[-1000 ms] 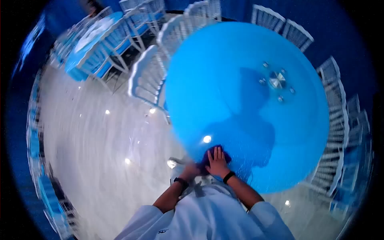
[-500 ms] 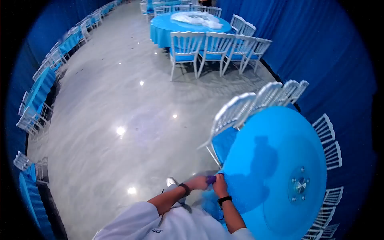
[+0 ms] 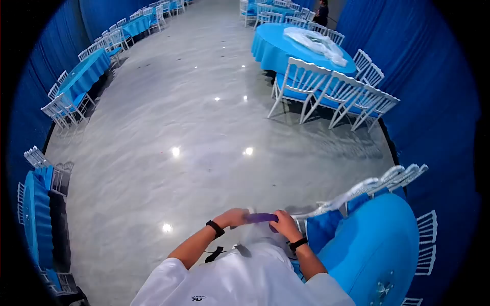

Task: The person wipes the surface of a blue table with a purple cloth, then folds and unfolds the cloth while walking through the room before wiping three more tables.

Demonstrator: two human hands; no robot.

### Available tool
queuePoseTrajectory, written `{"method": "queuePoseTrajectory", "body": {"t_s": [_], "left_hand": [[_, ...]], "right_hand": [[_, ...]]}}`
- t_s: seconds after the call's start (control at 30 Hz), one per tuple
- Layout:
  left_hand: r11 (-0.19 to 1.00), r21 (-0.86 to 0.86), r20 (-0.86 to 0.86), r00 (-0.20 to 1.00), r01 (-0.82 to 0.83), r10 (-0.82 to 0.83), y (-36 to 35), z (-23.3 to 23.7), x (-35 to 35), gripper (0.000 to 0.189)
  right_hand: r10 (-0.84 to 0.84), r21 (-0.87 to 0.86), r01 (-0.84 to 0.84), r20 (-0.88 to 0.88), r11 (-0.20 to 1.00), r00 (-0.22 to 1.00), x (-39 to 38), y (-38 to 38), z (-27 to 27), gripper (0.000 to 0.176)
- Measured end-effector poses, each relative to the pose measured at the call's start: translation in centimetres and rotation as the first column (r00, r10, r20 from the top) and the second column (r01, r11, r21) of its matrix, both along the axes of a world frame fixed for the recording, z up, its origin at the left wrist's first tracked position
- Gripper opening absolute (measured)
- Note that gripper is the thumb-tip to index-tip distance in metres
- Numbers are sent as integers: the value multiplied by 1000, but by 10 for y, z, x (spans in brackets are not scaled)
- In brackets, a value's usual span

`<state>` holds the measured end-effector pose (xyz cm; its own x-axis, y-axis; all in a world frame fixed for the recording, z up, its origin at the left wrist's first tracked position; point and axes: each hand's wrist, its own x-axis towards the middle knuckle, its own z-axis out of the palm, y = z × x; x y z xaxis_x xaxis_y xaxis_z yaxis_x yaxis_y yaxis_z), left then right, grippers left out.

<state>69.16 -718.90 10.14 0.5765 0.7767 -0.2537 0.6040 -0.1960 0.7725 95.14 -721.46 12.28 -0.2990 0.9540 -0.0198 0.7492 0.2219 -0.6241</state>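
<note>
A soft purple strip (image 3: 262, 218) is stretched level between my two hands, in front of my white shirt. My left hand (image 3: 235, 218) is closed on its left end. At the other end, my right hand (image 3: 285, 225) grips the strip, and a short piece of purple hangs below those fingers. Both wrists wear dark bands. Close by on the right stands a round table with a bright blue cloth (image 3: 375, 239).
White chairs (image 3: 352, 193) line the near table. Ahead to the right, another blue-clothed table (image 3: 275, 48) carries crumpled white fabric (image 3: 316, 43). More tables (image 3: 84, 76) run along the left curtain. A person (image 3: 321, 13) stands far back. The glossy grey floor (image 3: 204, 168) stretches ahead.
My hands have moved apart, drawing the bunched purple strip out between them. The view has shifted, and the near table now sits lower and farther right.
</note>
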Motion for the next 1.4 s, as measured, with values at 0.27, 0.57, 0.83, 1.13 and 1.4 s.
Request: {"method": "queuePoseTrajectory", "body": {"t_s": [0.27, 0.57, 0.83, 1.13, 1.4], "left_hand": [[997, -60, -43, 998, -51, 48, 165, 20, -95, 22], [719, -486, 137, 770, -497, 624, 309, 48, -222, 29], [610, -619, 322, 549, -494, 771, 452, 27, -360, 20], [783, -272, 341, 705, -559, 622, 710, 45, -538, 20], [899, 215, 115, 924, -381, 365, 926, 69, -703, 18]], "right_hand": [[150, -329, -137, 14, 934, 989, -77, 199, 4, 26], [407, -38, -414, -115, 910, 906, -205, 432, 15, 39], [754, -231, -740, -35, 632, 655, -361, 638, 14, 41], [583, -189, -587, -82, 787, 808, -524, 852, 21, 21], [411, -32, -423, -179, 906, 894, -674, 1056, 38, 27]]}}
